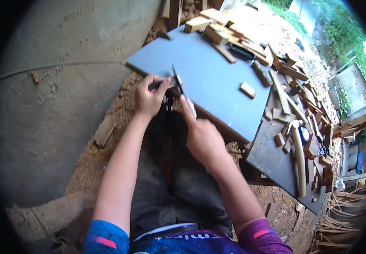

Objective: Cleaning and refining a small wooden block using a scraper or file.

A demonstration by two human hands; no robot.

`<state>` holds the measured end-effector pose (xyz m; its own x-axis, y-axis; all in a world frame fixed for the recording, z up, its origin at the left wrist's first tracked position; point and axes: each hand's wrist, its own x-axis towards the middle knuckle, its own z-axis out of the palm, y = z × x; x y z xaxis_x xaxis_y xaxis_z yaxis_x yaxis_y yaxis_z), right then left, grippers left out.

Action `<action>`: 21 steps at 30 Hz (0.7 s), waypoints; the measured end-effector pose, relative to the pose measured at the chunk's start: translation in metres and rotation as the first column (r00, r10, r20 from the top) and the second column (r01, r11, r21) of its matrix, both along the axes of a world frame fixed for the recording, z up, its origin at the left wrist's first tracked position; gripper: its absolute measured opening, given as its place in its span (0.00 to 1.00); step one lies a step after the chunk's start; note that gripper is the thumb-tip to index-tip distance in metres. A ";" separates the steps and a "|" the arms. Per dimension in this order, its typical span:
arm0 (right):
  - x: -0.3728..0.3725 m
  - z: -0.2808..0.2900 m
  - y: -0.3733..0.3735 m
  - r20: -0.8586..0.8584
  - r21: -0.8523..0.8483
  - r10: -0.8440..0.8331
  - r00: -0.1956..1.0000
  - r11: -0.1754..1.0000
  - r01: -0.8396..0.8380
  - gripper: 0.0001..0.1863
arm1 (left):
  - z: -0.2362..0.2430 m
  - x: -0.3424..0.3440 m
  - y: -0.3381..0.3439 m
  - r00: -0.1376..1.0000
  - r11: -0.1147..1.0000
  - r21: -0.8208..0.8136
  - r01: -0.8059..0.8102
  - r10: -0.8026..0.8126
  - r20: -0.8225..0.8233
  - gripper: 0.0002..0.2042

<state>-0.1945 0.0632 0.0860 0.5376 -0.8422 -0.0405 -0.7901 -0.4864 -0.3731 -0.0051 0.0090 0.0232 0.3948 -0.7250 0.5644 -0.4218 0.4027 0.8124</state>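
At the near edge of a grey-blue board (216,78), my left hand (150,98) is closed, thumb and fingers pinching a small dark piece (155,84). What kind of thing it is I cannot make out. My right hand (206,137) grips a slim tool with a long, narrow dark blade (177,78) and a pale handle (191,109), the index finger stretched along it. The blade points away and slightly left, crossing just beside the left hand's fingertips. Whether blade and piece touch is too blurred to tell.
A small wood block (247,90) lies on the board's right part. Wood offcuts (216,34) are heaped along its far edge. A claw hammer (300,161) rests on the dark lower tabletop (271,154) at right. Sawdust (90,163) covers ground beside a concrete wall (73,38).
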 end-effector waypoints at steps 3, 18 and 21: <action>-0.011 0.016 0.029 -0.055 0.110 -0.039 0.998 0.993 0.045 0.45 | -0.008 0.000 0.003 0.998 0.999 0.041 -0.030 0.032 -0.059 0.13; -0.012 0.042 0.011 0.043 0.193 -0.118 0.992 0.975 0.107 0.38 | -0.011 0.005 0.000 0.992 0.993 0.053 0.103 -0.099 -0.075 0.15; 0.001 0.026 -0.007 0.058 0.157 -0.108 0.992 0.983 0.098 0.38 | -0.026 0.008 -0.007 0.986 0.992 0.047 0.113 -0.107 -0.125 0.14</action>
<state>-0.1937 0.0564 0.1121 0.4539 -0.8798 -0.1408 -0.8040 -0.3363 -0.4904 0.0025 0.0016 -0.0032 0.3748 -0.7956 0.4760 -0.2734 0.3957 0.8767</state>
